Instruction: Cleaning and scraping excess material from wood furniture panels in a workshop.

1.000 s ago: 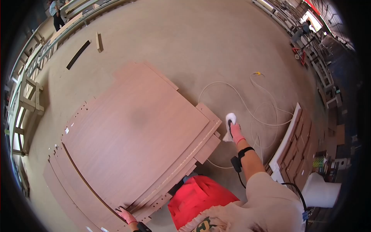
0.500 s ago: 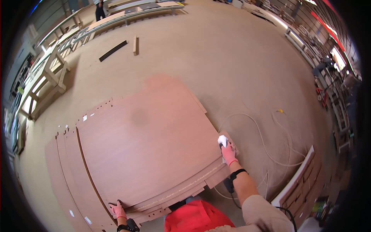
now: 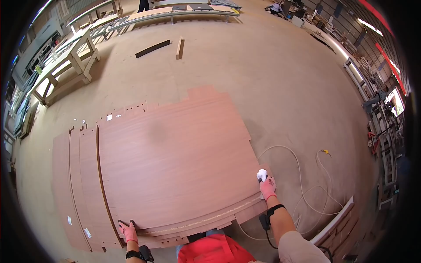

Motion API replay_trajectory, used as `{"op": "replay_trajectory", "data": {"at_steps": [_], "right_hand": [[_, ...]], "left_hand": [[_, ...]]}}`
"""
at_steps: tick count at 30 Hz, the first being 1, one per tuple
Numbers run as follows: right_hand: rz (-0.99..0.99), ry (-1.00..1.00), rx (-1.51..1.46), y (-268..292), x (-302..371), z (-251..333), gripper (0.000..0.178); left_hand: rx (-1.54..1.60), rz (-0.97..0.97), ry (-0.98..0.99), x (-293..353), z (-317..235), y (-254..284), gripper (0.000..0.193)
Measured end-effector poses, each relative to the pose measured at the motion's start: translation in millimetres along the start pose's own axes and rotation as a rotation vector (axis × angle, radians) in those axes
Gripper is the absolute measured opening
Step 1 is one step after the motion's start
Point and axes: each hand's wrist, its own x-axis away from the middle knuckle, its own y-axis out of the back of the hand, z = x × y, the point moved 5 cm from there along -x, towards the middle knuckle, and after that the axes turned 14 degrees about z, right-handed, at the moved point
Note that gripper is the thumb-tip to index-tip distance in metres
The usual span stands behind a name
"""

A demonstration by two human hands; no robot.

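Item one, the largest: a concrete workshop floor (image 3: 272, 65), on which everything else lay. Item two: a stack of reddish-brown veneered panels (image 3: 175, 162), flat on the floor, fanned so that lower sheets showed along the left and near edges; its long axis ran left to right in front of us, and its near edge curved between our two hands. Item three: long pale workbenches (image 3: 66, 70) at the far left and along the top rim, well apart from the stack. Item four: a pale framed panel (image 3: 337, 219) lying at the lower right, beside our right forearm. Item five: a white hose or cable (image 3: 298, 166), looping over the floor to the right of the stack. Item six: a dark strip (image 3: 152, 48) and a short wooden block (image 3: 179, 47), far off on the floor. Item seven: our right hand (image 3: 267, 188), in a pink glove, closed around a small white hand tool (image 3: 262, 175) at the stack's right near corner; the panels lay to its left and ahead. Item eight: our left hand (image 3: 128, 231), also gloved, pressed flat with fingers spread on the near left edge, touching the sheets and gripping nothing. Each hand stood at its own end of the near edge; the right was the nearer to the tool and hose.
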Motion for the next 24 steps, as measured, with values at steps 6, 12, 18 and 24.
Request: {"op": "replay_trajectory", "data": {"at_steps": [6, 12, 18, 24], "right_hand": [[0.015, 0.020, 0.001, -6.1, -2.3, -4.6, 0.048], [0.038, 0.156, -0.097, 8.5, -14.5, -4.8, 0.050], [0.065, 0.076, 0.038, 10.5, -16.7, -7.0, 0.040], [0.046, 0.134, 0.029, 11.2, -19.6, -4.4, 0.040]], "left_hand": [[-0.035, 0.033, 0.031, 3.2, 12.3, -4.4, 0.075], [-0.109, 0.136, 0.028, -8.4, 4.1, 5.1, 0.075], [-0.159, 0.116, 0.073, -20.9, 2.7, -11.6, 0.074], [-0.110, 0.148, 0.046, -8.6, -7.8, -0.1, 0.074]]}}
